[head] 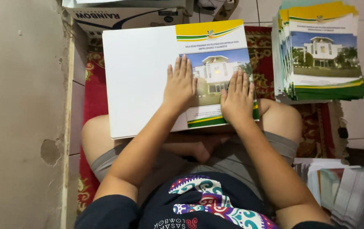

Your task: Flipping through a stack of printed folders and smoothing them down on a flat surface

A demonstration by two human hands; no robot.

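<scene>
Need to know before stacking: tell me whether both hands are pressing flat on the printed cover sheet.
Yes: the left hand and right hand both lie palm-down, fingers spread, on the printed cover sheet across the lap.

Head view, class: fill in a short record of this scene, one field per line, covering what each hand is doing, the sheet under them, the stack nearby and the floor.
left hand: flat, palm down on the printed sheet
right hand: flat, palm down on the same sheet
printed sheet: large, resting on the person's lap; left half blank white, right half a cover with a building photo and yellow and green bands
stack of covers: same design, on the floor to the right
rug: red, patterned, under the person
loose papers: lower right
</scene>
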